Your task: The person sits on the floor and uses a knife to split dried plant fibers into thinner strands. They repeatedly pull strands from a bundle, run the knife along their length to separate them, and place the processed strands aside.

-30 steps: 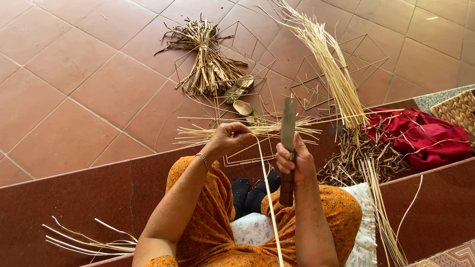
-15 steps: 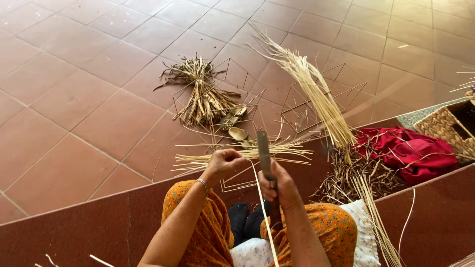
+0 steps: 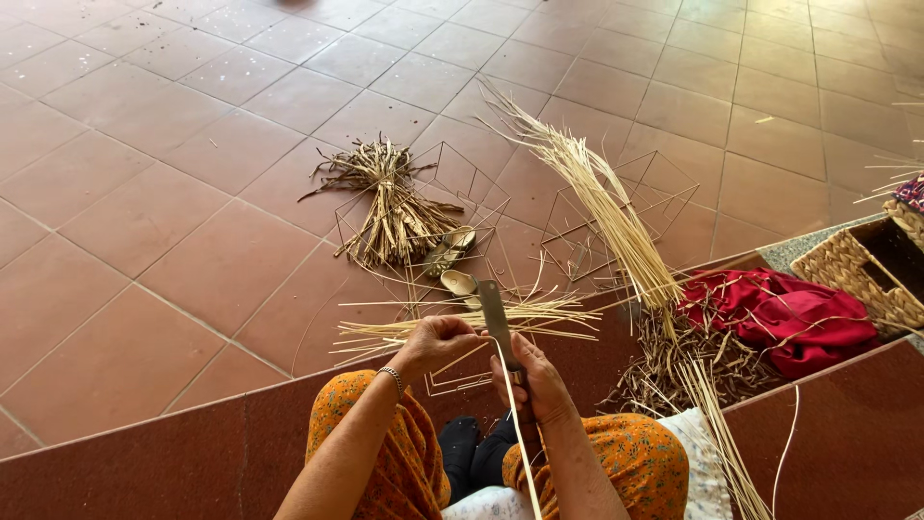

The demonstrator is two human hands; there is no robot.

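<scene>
Pale cane strip (image 3: 520, 453) splits against the knife (image 3: 496, 323), right hand (image 3: 539, 380) gripping it, left hand (image 3: 438, 342) pinching strip; next, a steady pull.

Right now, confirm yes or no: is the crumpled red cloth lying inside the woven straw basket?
No, the crumpled red cloth lies on the ledge beside the woven straw basket, outside its rim.

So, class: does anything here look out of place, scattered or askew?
Mostly orderly work, but loose scraps lie in a tangle by the red cloth. The right hand holds a blade; the left hand pinches a strip.
</scene>
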